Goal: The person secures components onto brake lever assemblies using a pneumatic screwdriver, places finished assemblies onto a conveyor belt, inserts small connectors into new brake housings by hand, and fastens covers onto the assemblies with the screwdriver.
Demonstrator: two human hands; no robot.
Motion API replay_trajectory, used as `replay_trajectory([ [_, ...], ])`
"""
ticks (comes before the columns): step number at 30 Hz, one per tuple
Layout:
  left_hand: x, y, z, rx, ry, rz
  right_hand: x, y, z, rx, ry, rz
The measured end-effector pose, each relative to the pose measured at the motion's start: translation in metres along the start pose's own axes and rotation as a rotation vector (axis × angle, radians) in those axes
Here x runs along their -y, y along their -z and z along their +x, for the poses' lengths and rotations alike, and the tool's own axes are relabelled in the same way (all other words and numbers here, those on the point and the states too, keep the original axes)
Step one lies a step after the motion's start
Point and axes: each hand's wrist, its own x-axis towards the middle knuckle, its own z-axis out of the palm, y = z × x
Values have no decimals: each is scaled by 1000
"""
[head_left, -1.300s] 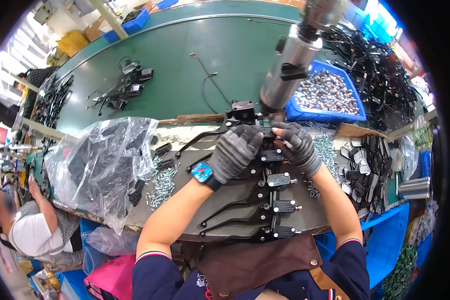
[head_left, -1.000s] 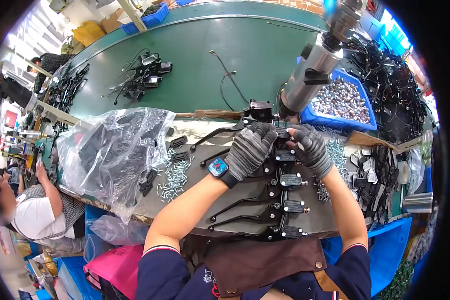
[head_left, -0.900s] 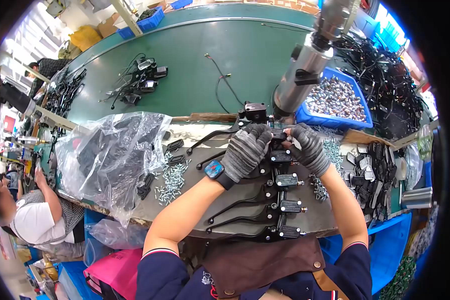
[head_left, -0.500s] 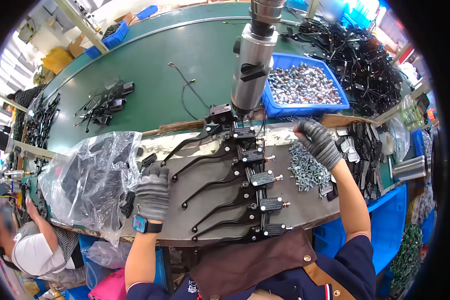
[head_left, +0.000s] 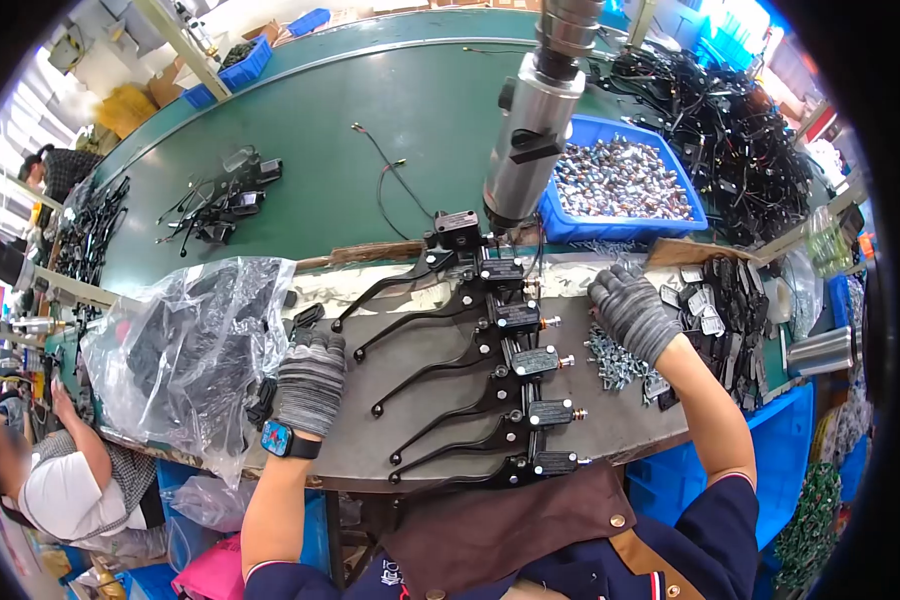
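Observation:
My left hand, in a grey striped glove, lies on the worktop with its fingers stretched forward. Its fingertips are near a small black part, beside a clear plastic bag. My right hand, gloved alike, is over a pile of small silver screws. Its fingers are bent, and whatever they hold is hidden. Between my hands, several black brake levers with reservoir bodies stand in a row. A silver power screwdriver hangs above the far end of the row.
A blue bin of small metal fittings stands behind my right hand. Black cables are heaped at the far right, with black and silver parts nearer. More black assemblies lie on the green table. Another person sits at left.
My right hand has moved slightly down and toward the screw pile, covering part of it. The whole view has shifted a little; my left hand stays beside the plastic bag.

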Motion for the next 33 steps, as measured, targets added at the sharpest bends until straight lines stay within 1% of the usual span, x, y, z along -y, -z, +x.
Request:
replay_trajectory([
  [1,1,1,-1,5,6,1,1,1,3,0,7,4],
  [4,2,8,0,-53,-22,-69,-1,14,15,139,-166,131],
  [5,1,11,1,-50,-13,-67,-1,18,20,139,-156,133],
  [8,2,18,7,139,77,-126,3,29,39,-41,-194,751],
  [9,3,19,8,141,85,-123,4,30,47,-42,-186,754],
  [12,6,16,13,192,-10,-94,6,33,77,84,-379,1320],
  [13,7,15,12,193,0,-92,8,33,89,87,-368,1322],
  [16,11,13,14,80,-45,-124,11,32,121,87,-465,1511],
  [17,12,19,20,80,-47,-119,2,11,131,83,-464,1514],
  [19,6,44,39,-112,-101,-208,-23,-69,151,-256,-24,995],
  [20,2,49,51,-212,-124,-254,-28,-87,155,-406,188,714],
  [21,-4,46,67,-313,-171,-359,-22,-73,161,-405,192,710],
  [22,-11,42,83,-416,-219,-461,-7,-43,171,-216,-40,1019],
  [23,-20,40,97,-471,-219,-503,10,-11,180,-13,-282,1310],
  [24,-31,38,111,-527,-218,-546,18,4,185,208,-534,1581],
  [26,-48,23,142,-642,-193,-605,19,5,188,209,-521,1583],
  [29,-65,9,170,-710,-148,-680,16,7,191,221,-508,1588],
  [30,-67,6,173,-738,-126,-715,16,10,194,264,-515,1590],
  [32,-66,4,175,-721,-129,-717,14,13,197,353,-530,1594],
  [33,-66,4,175,-701,-134,-714,12,11,199,355,-532,1592],
])
